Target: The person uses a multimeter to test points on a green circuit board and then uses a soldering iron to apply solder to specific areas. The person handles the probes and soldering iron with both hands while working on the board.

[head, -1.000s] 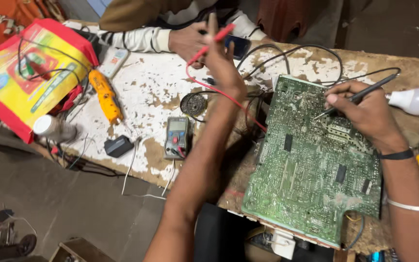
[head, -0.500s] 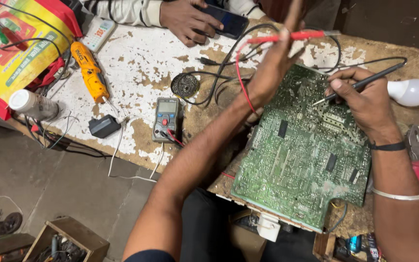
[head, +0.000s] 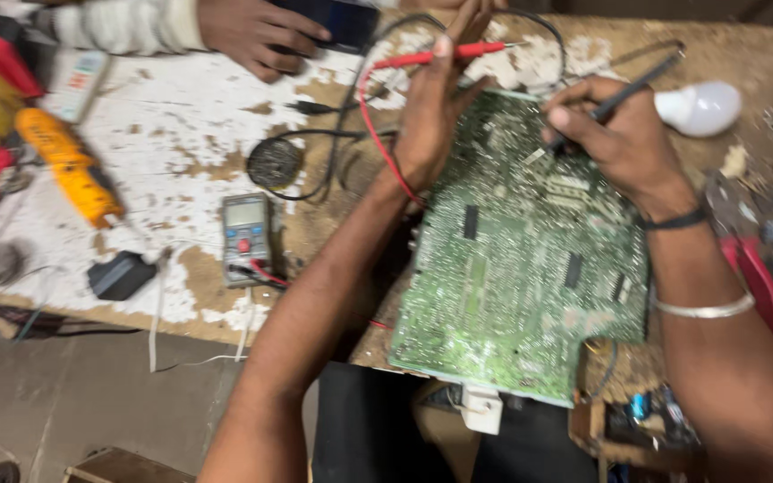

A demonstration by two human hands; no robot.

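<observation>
A large green circuit board lies solder side up on the worn wooden bench. My left hand holds a red test probe above the board's far left corner, and its red lead runs down past my wrist. My right hand grips a black probe like a pen, tip down on the board's upper right area. A grey multimeter lies left of the board.
Another person's hand holds a dark phone at the far edge. An orange tool, a black adapter, a round coil and a white bulb lie on the bench. Red items sit at the right edge.
My left hand with the red probe has come down closer to the board's far left corner. The view has shifted, so the board sits lower and nearer. My right hand keeps the black probe on the board.
</observation>
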